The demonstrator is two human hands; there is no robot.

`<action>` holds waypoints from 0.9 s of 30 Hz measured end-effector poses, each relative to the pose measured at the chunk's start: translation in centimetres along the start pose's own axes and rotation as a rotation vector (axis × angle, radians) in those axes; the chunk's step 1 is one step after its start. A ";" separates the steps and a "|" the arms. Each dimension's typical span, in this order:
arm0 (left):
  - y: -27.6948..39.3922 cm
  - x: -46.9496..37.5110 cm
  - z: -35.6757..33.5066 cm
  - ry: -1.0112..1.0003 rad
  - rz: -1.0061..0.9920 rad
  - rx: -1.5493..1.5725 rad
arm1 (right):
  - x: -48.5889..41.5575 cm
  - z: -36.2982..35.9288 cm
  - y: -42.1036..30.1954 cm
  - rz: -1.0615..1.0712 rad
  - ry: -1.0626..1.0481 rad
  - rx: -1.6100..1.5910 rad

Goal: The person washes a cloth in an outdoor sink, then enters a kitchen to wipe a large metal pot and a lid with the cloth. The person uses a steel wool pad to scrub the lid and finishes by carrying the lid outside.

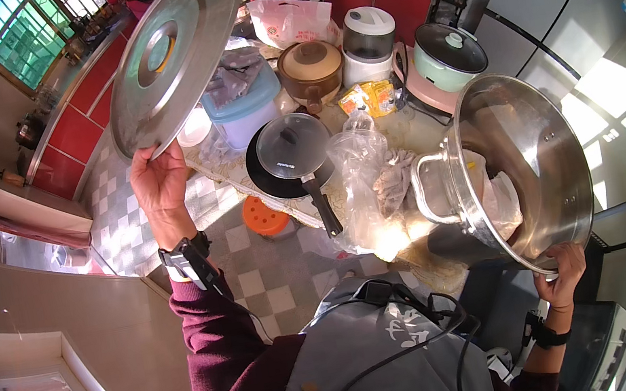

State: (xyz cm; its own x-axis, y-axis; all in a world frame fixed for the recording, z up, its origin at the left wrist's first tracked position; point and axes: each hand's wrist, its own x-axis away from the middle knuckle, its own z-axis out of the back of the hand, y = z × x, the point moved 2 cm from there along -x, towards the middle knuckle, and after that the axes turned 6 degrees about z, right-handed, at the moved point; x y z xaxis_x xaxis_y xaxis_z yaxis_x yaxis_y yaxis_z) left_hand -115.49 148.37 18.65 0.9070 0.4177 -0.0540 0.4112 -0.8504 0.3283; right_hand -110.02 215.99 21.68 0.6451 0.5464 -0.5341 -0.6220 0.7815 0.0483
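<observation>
My left hand point(162, 182) pinches the rim of a large round metal lid point(193, 61), raised on edge at the upper left. At the right, the fingers of my right hand point(565, 272) grip the near rim of a big stainless steel pot point(548, 170). The pot is tilted so its mouth faces me, and a loop handle point(429, 189) sticks out to its left. Inside lies a whitish plastic bag point(502, 205) with contents I cannot make out. Between my hands, a frying pan point(260, 170) sits on the table with a glass lid point(293, 144) on it.
Crowding the cloth-covered table point(426, 131) are a clear plastic bag point(361, 169), yellow packets point(374, 98), a brown clay pot point(312, 73), a blue-lidded tub point(246, 120) and a green electric pot point(448, 60). An orange stool point(264, 215) stands below. Two people are at the back.
</observation>
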 end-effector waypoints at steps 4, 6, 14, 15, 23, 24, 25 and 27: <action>3.4 8.4 1.6 -0.083 -0.083 0.031 | 0.1 0.2 0.0 0.044 0.065 -0.019; 4.6 12.7 3.8 0.003 -0.129 0.072 | 0.2 0.2 0.1 0.079 0.096 -0.063; 7.3 27.7 10.0 0.181 -0.221 -0.039 | 1.3 -0.7 1.1 0.123 0.183 0.028; 7.7 28.4 10.5 0.222 -0.244 -0.031 | 1.3 -0.7 1.1 0.114 0.187 0.006; 10.2 27.3 14.0 0.226 -0.252 0.031 | -0.3 1.2 -1.7 0.027 0.057 0.021; 10.5 26.3 14.3 0.174 -0.203 0.046 | -0.6 1.4 -2.6 0.006 0.048 0.037; 11.0 25.4 14.7 0.225 -0.236 0.053 | -0.9 1.5 -3.6 -0.005 0.059 0.036; 12.3 23.5 15.2 0.285 -0.255 0.077 | -1.7 1.3 -5.7 -0.033 0.041 0.048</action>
State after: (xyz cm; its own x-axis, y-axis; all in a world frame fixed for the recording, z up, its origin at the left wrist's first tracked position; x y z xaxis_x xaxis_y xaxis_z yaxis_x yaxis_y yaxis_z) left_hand -87.72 142.83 7.10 0.7177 0.6816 0.1425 0.6356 -0.7248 0.2659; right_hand -107.00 211.04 23.37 0.6455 0.5082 -0.5702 -0.5779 0.8130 0.0704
